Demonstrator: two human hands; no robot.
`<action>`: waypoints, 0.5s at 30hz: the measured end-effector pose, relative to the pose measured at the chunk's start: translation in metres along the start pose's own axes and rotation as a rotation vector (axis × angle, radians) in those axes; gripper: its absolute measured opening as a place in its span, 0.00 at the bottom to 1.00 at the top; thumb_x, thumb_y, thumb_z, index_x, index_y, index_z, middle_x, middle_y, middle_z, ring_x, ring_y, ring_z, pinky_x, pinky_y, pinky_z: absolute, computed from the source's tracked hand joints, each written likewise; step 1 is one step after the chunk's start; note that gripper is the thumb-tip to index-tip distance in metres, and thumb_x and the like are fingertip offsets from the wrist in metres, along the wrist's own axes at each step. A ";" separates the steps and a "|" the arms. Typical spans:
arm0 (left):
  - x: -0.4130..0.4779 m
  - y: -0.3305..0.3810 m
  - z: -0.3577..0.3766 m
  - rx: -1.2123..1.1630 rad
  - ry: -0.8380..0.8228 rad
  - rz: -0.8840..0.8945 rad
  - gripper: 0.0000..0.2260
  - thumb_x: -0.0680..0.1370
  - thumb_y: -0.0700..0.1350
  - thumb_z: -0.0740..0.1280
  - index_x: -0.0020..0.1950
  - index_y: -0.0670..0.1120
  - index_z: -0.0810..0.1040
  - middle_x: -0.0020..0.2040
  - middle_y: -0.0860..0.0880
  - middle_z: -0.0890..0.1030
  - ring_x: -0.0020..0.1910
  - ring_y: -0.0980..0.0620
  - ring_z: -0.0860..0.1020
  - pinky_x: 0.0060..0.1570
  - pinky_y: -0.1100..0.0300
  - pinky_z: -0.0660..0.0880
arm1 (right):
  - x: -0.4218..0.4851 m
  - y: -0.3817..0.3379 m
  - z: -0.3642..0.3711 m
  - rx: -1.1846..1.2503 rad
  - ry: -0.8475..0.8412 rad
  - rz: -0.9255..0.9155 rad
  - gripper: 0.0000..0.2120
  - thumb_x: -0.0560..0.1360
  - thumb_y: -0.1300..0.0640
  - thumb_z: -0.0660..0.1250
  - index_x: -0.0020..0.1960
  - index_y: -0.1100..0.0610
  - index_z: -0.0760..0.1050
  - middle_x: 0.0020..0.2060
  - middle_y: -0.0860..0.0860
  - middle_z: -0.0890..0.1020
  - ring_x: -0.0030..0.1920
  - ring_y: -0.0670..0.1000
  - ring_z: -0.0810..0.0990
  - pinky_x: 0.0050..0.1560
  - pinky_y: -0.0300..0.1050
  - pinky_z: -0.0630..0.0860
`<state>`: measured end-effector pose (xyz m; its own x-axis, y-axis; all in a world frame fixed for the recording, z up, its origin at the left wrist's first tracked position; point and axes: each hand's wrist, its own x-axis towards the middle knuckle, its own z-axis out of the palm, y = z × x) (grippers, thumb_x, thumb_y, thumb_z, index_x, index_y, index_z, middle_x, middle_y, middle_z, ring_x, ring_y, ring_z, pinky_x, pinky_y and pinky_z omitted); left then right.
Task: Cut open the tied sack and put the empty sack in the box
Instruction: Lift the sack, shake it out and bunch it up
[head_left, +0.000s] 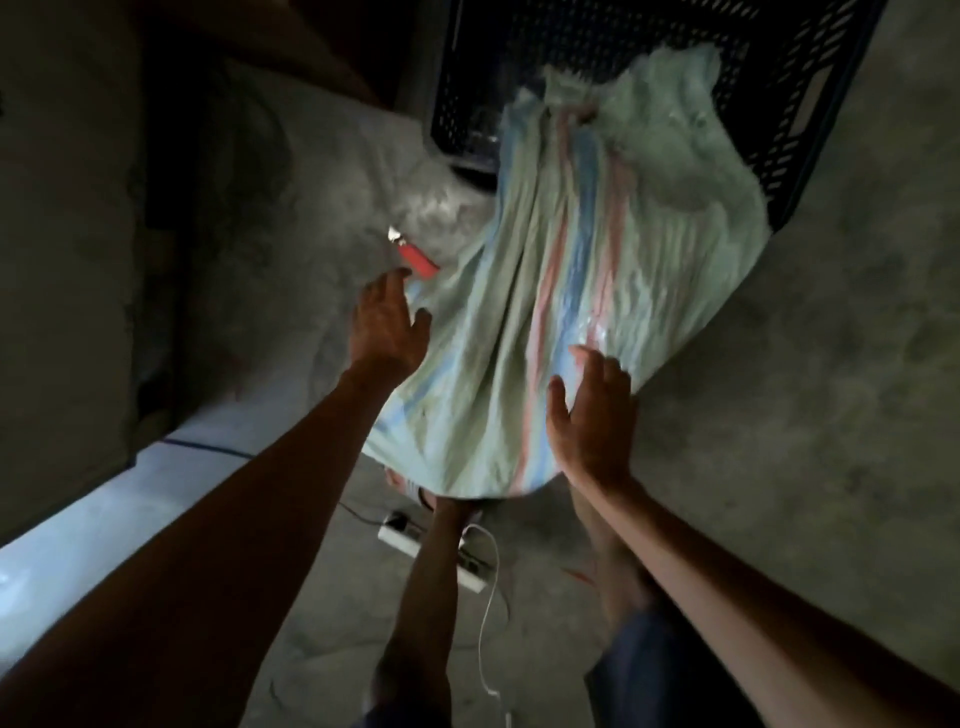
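A limp pale green sack (582, 291) with blue and pink stripes hangs in the air, its far end reaching over the front rim of a black perforated crate (810, 119). My left hand (387, 322) is at the sack's left edge with fingers spread and nothing in it. Against the sack's lower right part is my right hand (592, 415), fingers spread, gripping nothing. A red-handled cutter (413, 252) lies on a grey full sack (322, 208) to the left.
A white power strip (415, 540) and a white cable (491, 597) lie on the concrete floor between my legs. A pale ledge (104, 509) runs along the lower left. Bare concrete floor (805, 389) spreads to the right.
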<state>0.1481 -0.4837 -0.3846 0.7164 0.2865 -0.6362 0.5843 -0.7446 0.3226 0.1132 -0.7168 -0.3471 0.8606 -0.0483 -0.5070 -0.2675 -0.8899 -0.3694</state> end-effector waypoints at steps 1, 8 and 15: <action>-0.013 -0.024 0.006 0.025 -0.029 -0.054 0.24 0.77 0.46 0.65 0.73 0.40 0.70 0.70 0.39 0.74 0.69 0.37 0.70 0.66 0.47 0.66 | -0.028 0.006 0.017 -0.050 -0.023 0.039 0.22 0.75 0.47 0.58 0.64 0.57 0.75 0.55 0.58 0.80 0.56 0.62 0.78 0.56 0.54 0.70; -0.058 -0.196 0.089 0.060 -0.200 -0.321 0.25 0.78 0.46 0.66 0.74 0.46 0.66 0.71 0.39 0.73 0.71 0.37 0.68 0.68 0.44 0.65 | -0.141 0.065 0.155 0.032 -0.288 0.681 0.21 0.78 0.53 0.65 0.67 0.60 0.70 0.62 0.62 0.79 0.62 0.64 0.77 0.61 0.59 0.74; -0.049 -0.317 0.188 -0.102 -0.134 -0.532 0.25 0.80 0.47 0.65 0.76 0.43 0.65 0.72 0.35 0.72 0.70 0.35 0.70 0.67 0.45 0.69 | -0.113 0.121 0.288 0.618 -0.191 1.099 0.23 0.85 0.50 0.50 0.74 0.62 0.66 0.71 0.59 0.73 0.70 0.60 0.73 0.66 0.54 0.73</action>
<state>-0.1441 -0.3753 -0.5872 0.2619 0.5229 -0.8112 0.8909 -0.4542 -0.0052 -0.1411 -0.6879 -0.5588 -0.0035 -0.5111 -0.8595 -0.9972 -0.0620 0.0410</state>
